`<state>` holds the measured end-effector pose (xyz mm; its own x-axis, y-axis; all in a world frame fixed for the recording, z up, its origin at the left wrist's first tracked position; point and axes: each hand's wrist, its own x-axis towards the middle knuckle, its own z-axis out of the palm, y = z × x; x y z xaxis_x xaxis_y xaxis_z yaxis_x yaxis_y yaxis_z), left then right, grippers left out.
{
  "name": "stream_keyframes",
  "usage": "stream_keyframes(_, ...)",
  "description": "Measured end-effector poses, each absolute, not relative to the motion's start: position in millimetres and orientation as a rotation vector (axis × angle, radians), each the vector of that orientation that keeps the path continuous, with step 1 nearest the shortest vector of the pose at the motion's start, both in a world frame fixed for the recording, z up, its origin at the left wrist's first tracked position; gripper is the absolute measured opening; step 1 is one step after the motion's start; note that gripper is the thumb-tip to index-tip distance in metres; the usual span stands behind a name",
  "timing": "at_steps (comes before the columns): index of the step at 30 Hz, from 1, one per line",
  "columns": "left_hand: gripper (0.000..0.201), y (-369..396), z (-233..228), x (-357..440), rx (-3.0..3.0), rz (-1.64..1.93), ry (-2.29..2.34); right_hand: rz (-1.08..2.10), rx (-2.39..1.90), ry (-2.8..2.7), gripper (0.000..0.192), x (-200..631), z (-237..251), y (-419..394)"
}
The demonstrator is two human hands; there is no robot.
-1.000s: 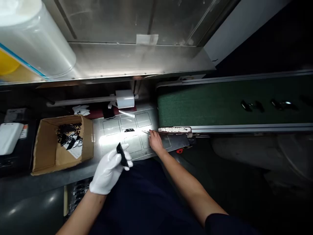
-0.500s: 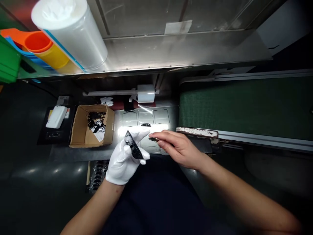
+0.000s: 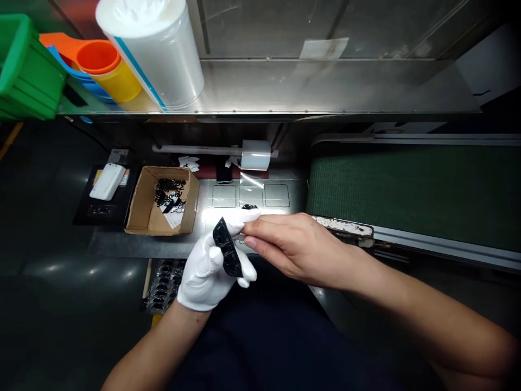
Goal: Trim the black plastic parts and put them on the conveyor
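Observation:
My left hand (image 3: 209, 271) wears a white glove and is closed around a black molded plastic part (image 3: 227, 247). The part has one curved long edge, and its recessed, ribbed face shows. My bare right hand (image 3: 291, 244) is closed, thumb against fingers, with its fingertips close beside the part at the gloved fingers. Whatever lies in that pinch is hidden. Behind the hands, another small black piece (image 3: 249, 207) rests on the bright metal worktop (image 3: 203, 217).
On the left stands an open cardboard box (image 3: 189, 217) with black scraps inside, next to a white device (image 3: 107, 182). A film roll (image 3: 255, 155) hangs behind. The green conveyor (image 3: 407, 184) runs right. A shelf above bears a large white roll (image 3: 163, 54) and a green bin (image 3: 32, 76).
My right hand has moved left, bringing its fingertips up to the gloved hand. The black part has turned so that more of its recessed face shows. The view has shifted slightly.

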<state>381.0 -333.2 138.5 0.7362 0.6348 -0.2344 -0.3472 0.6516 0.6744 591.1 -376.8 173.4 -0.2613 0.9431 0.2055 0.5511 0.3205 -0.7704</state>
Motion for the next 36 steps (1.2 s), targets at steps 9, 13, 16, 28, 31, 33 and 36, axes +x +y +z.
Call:
stream_keyframes(9,0.024,-325.4,146.4,386.8,0.594,0.616,0.511,0.752,-1.311,-1.833,0.027,592.2,177.8,-381.0)
stream_keyframes(13,0.035,-329.6,141.1,389.5,0.54,0.593,0.548,0.807,-1.337,-1.716,0.027,595.4,175.6,-384.6)
stream_keyframes(16,0.034,-342.2,122.4,385.2,0.409,0.423,0.579,0.858,-1.477,-1.522,0.025,600.0,164.8,-393.7)
stream_keyframes(28,0.07,-348.7,79.9,373.2,0.115,0.147,0.728,1.201,-2.109,-1.284,0.032,593.5,8.3,-417.3)
stream_keyframes(31,0.072,-346.4,79.2,373.7,0.072,0.183,0.813,1.187,-2.249,-1.229,0.03,594.0,-47.7,-411.5)
stream_keyframes(33,0.072,-346.2,77.8,372.9,0.042,0.207,0.876,1.179,-2.291,-1.213,0.033,593.6,-67.3,-412.2)
stream_keyframes(36,0.068,-347.0,72.4,368.8,0.025,0.256,0.938,1.149,-2.233,-1.258,0.033,587.3,-57.7,-417.0)
